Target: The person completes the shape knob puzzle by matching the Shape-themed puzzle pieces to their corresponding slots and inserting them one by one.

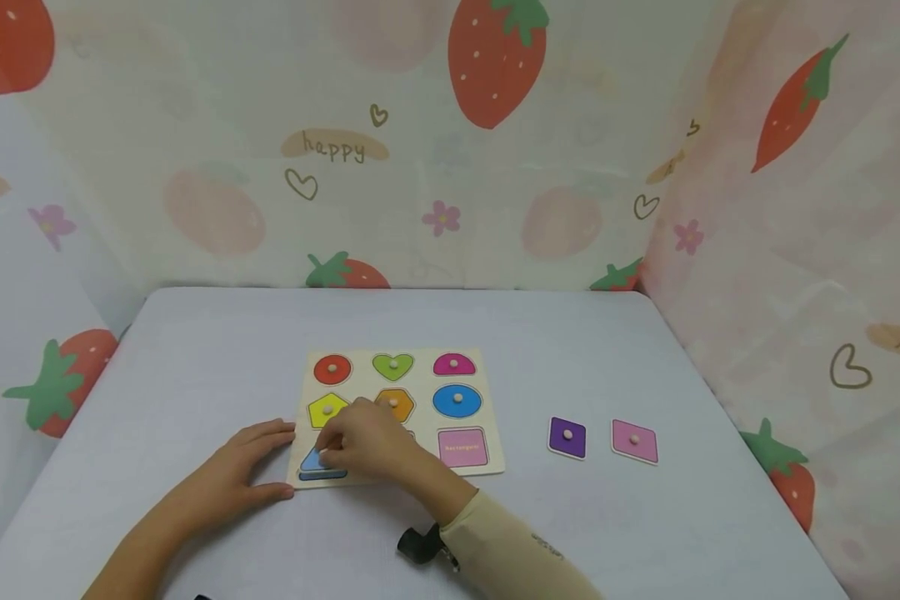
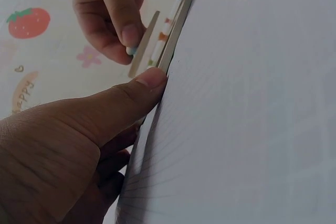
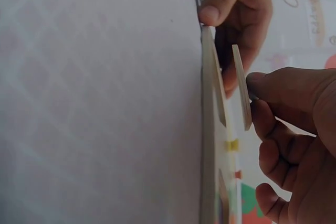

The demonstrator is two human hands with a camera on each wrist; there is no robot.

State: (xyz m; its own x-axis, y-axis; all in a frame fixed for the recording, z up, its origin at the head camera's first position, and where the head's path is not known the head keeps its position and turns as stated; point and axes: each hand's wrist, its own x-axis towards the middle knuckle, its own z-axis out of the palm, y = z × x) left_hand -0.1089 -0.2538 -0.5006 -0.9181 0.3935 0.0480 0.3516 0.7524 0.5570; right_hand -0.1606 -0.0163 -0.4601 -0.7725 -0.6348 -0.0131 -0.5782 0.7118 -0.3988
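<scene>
Board point(image 1: 495, 467) holds six pieces. Our right hand point(image 1: 367, 442) pinches knob of blue piece point(image 1: 313, 461), tilted over near-left slot; left hand point(image 1: 243, 467), fingers straight, steadies edge. Purple piece point(image 1: 567, 437), pink piece point(image 1: 634, 441) wait right.

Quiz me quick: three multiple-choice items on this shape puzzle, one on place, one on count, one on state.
1. Where do the loose purple piece and pink piece lie?
A. right of the board
B. left of the board
C. on the board

2. How many pieces lie off the board?
A. one
B. two
C. four

3. How is the blue piece?
A. flat in its slot
B. lifted, tilted
C. on the table

A: both lie on the table right of it.
B: only those two.
B: the right hand pinches its knob while the left hand steadies the board's edge.
</scene>
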